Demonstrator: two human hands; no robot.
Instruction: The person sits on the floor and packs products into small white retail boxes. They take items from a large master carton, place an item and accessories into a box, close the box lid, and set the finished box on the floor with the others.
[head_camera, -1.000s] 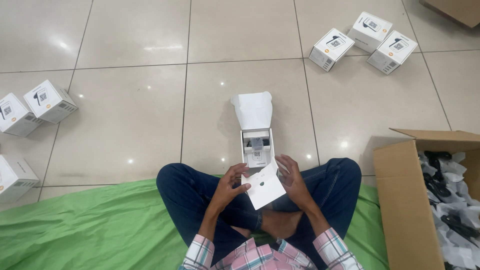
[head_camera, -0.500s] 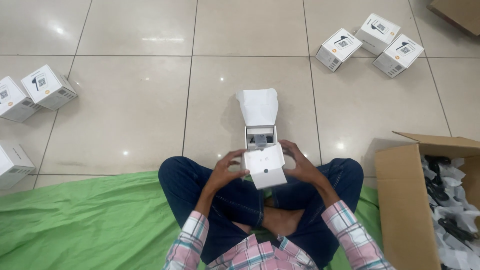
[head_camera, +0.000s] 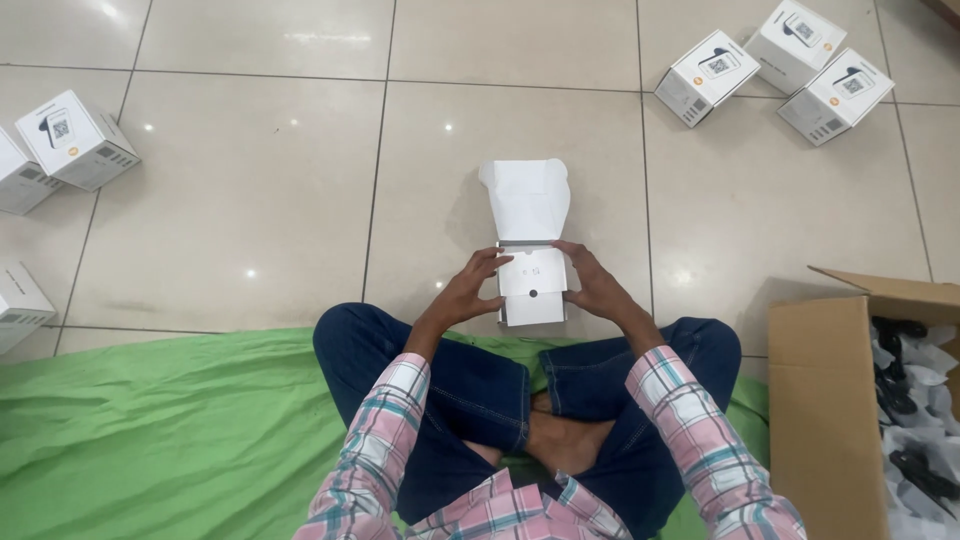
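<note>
The person is sitting cross-legged at the edge of a green cloth, working at the step of packing a small white box standing on the tiled floor, its lid flap lying open beyond the fingertips. Both forearms are reaching forward over the knees, the left hand and right hand curling their fingers against the box's two sides, holding a white insert card between them; the next move is probably calling for pressing it flat, then folding the flap back.

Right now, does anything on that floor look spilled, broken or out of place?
Nothing stands out. Both hands, left and right, hold a small white box whose lid flap stands open. Similar closed boxes sit undamaged on the tiles. The cardboard carton is open, with wrapped items heaped loosely inside.
</note>
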